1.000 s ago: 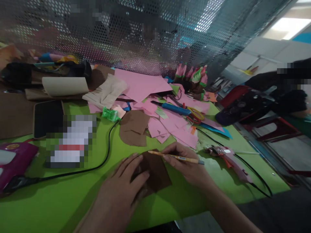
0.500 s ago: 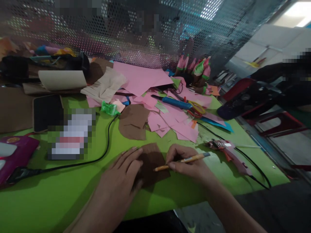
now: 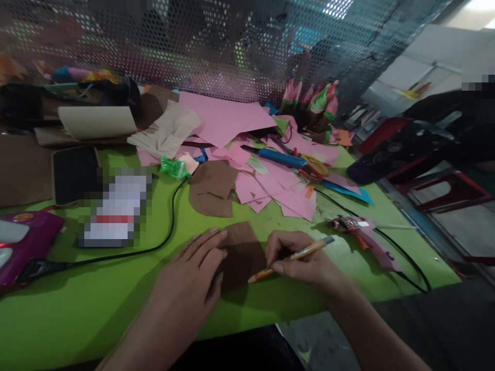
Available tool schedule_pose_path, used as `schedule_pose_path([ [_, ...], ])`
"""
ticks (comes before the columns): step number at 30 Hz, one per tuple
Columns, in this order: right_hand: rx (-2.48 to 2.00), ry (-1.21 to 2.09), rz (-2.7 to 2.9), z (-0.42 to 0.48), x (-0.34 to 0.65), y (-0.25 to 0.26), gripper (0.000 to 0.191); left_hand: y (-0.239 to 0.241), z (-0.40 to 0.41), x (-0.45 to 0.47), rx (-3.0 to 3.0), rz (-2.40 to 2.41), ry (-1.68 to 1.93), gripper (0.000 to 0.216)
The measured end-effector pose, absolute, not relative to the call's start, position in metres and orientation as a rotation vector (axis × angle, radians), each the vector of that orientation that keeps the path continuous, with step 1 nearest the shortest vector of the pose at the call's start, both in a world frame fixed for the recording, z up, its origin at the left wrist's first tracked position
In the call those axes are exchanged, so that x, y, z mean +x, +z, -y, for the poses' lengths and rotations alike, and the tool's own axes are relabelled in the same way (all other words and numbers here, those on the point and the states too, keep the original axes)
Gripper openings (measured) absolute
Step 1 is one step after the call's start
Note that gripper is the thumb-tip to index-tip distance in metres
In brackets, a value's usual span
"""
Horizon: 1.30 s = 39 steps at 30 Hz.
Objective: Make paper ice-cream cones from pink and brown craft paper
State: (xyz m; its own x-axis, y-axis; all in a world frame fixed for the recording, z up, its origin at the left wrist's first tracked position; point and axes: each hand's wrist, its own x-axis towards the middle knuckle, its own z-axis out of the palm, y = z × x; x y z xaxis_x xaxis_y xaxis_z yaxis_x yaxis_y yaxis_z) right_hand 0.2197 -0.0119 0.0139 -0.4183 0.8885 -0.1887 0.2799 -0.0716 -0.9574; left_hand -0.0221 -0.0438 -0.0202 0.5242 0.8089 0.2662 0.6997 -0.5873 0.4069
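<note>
A small dark brown piece of paper (image 3: 242, 252) lies on the green tabletop in front of me. My left hand (image 3: 201, 265) rests flat over its left side, fingers stretched out, pressing it down. In a writing grip, my right hand (image 3: 297, 257) is closed round a yellow pencil (image 3: 313, 248). The pencil slants down to the left, its tip close to the paper's lower edge. Whether the tip touches the paper I cannot tell. Beyond the left hand lies another brown paper piece (image 3: 212, 188) with a rounded side.
Pink paper scraps (image 3: 270, 188), a blue cutter (image 3: 282, 157) and yellow-and-red scissors (image 3: 313, 167) lie farther back. A pink glue gun (image 3: 377, 245) with a black cord is at right. Two phones, one a dark phone (image 3: 76, 175), and a magenta power strip (image 3: 31, 247) sit at left.
My right hand has shifted the pencil slightly, its tip moving from the middle of the brown paper down towards the lower edge. My left hand stays on the paper.
</note>
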Motion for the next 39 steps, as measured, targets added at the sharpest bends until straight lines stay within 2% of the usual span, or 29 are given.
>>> schedule_pose_path([
  [5, -1.255, 1.402, 1.470, 0.004, 0.216, 0.012, 0.014, -0.022, 0.044, -0.030, 2.584, -1.274, 0.597, 0.031],
  [10, -1.305, 1.221, 1.584, -0.010, 0.205, 0.016, 0.016, -0.027, 0.043, -0.032, 2.599, -1.245, 0.616, 0.032],
  [15, -1.332, 1.203, 1.630, -0.016, 0.201, 0.011, 0.019, -0.030, 0.045, -0.031, 2.553, -1.238, 0.656, 0.036],
  [25, -1.381, 1.109, 1.734, -0.016, 0.200, 0.012, 0.017, -0.027, 0.044, -0.033, 2.532, -1.227, 0.634, 0.030],
  [31, -1.360, 1.136, 1.759, -0.014, 0.202, 0.012, 0.014, -0.027, 0.044, -0.031, 2.503, -1.238, 0.685, 0.025],
  [39, -1.422, 1.341, 1.700, 0.000, 0.204, 0.019, 0.011, -0.024, 0.046, -0.031, 2.448, -1.263, 0.662, 0.025],
])
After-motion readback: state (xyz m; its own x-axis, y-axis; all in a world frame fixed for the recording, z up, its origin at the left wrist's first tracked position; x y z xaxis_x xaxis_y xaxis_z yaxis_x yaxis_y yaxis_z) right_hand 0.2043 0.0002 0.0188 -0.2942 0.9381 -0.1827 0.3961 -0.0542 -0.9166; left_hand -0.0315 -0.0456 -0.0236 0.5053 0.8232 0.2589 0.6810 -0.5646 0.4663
